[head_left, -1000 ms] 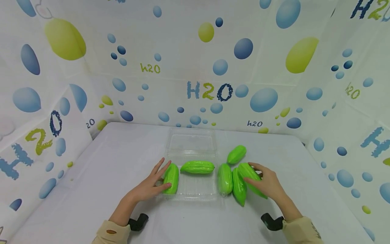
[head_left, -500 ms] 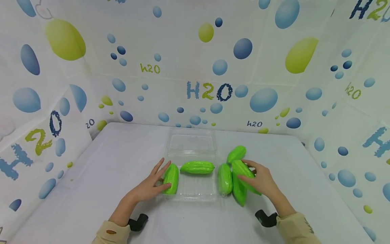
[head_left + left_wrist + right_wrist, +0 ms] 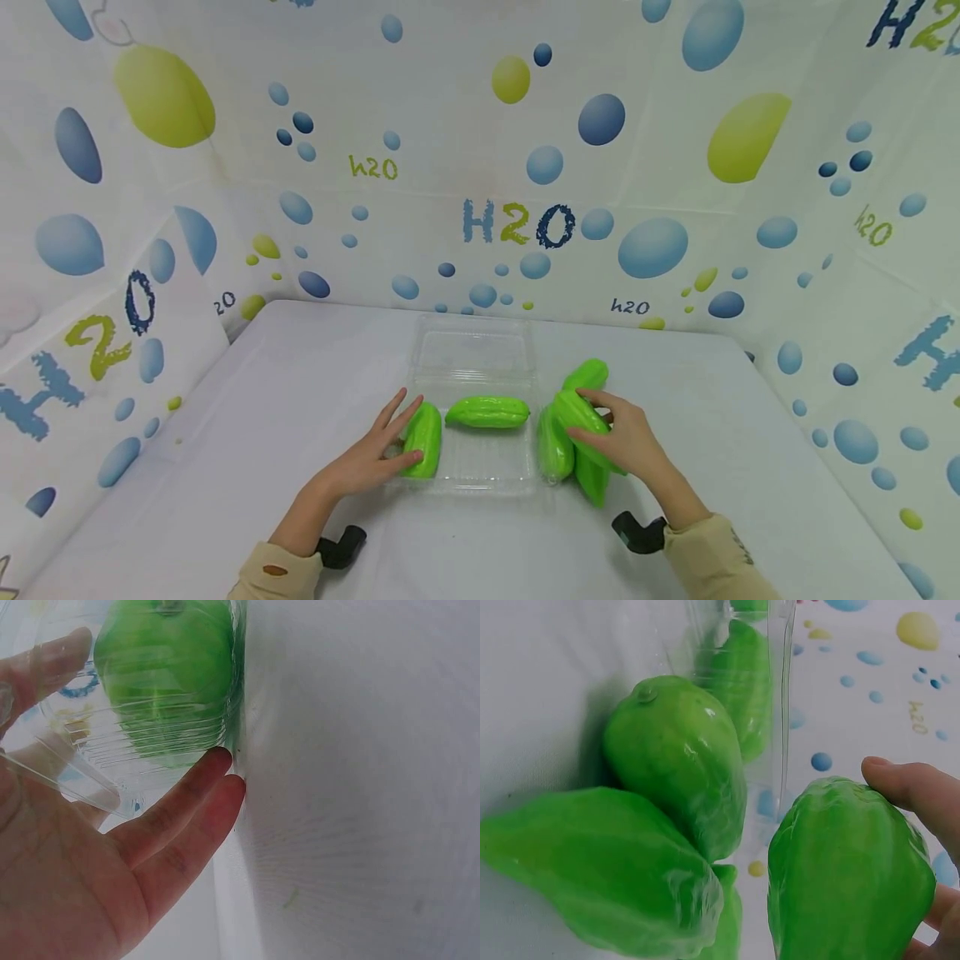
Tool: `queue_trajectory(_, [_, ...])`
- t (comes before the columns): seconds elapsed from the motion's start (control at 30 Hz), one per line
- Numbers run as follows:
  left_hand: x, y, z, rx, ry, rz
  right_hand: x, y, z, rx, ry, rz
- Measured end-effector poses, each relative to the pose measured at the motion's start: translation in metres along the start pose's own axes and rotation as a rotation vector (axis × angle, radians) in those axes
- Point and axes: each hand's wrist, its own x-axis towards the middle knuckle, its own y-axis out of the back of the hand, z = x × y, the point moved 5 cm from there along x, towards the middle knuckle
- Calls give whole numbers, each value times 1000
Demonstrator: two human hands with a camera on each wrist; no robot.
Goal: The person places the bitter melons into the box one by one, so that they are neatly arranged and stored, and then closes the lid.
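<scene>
The right hand [image 3: 626, 433] is pinching a held vegetable [image 3: 576, 415] between its thumb and curled fingers. In the right wrist view, the thumb is pressing on one side of this green piece while the other fingers, partly hidden, are wrapping round the opposite side. From the head view, the held vegetable is slanting to the left of the palm, its far end lying beside the fingertips and its near end reaching past the thumb. It is hanging above the pile, partly covering a lower vegetable [image 3: 591, 481] on the table [image 3: 337, 350].

A neighbouring vegetable [image 3: 553, 454] is lying just outside the right wall of a clear box [image 3: 480, 462]; a farther vegetable [image 3: 587, 375] is resting behind the pile.

The left hand [image 3: 367, 458] is spreading its fingers at the left wall of the box, two straight fingertips [image 3: 217, 759] reaching low along the plastic. Its thumb is extending over a left vegetable [image 3: 424, 442] inside; whether they are touching is impossible to tell. A crosswise vegetable [image 3: 489, 412] is lying along the box's far side, and the lid [image 3: 472, 350] is standing open behind.
</scene>
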Motion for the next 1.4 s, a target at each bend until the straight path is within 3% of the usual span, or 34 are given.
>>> queue_trajectory(1.4, [1, 0, 2, 0, -4, 1, 17, -26, -31, 90, 92, -44])
